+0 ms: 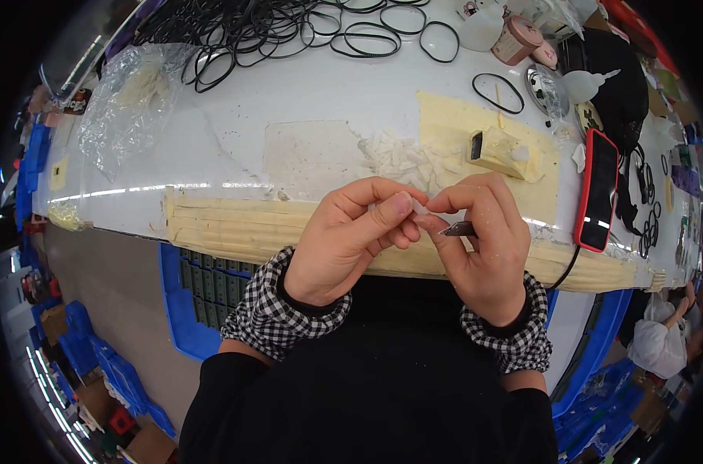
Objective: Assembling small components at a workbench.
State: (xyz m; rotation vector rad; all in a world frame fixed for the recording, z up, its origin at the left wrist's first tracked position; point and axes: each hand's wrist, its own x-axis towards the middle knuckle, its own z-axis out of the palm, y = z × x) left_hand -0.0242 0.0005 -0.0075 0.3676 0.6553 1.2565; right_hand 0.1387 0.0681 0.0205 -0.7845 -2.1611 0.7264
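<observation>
My left hand point(350, 236) is closed, thumb and fingers pinching a small whitish piece point(419, 209) in front of my chest, above the table's near edge. Facing it, my right hand point(486, 243) touches the same piece with its fingertips. A small dark metal tool with a flat, pointed end point(459, 229) is tucked in my right fingers; its exact kind is hard to make out. Just beyond my hands lies a loose pile of small white strips point(404, 157). To its right, a yellow-taped block point(502, 155) with a dark end rests on a yellow sheet point(444, 116).
Many black rubber loops point(251, 31) cover the back of the table, left of a pink tub point(517, 40). A clear plastic bag point(127, 108) lies at the left. A red-cased phone point(597, 193) with a cable sits at the right. Padded yellow tape point(228, 228) lines the near edge.
</observation>
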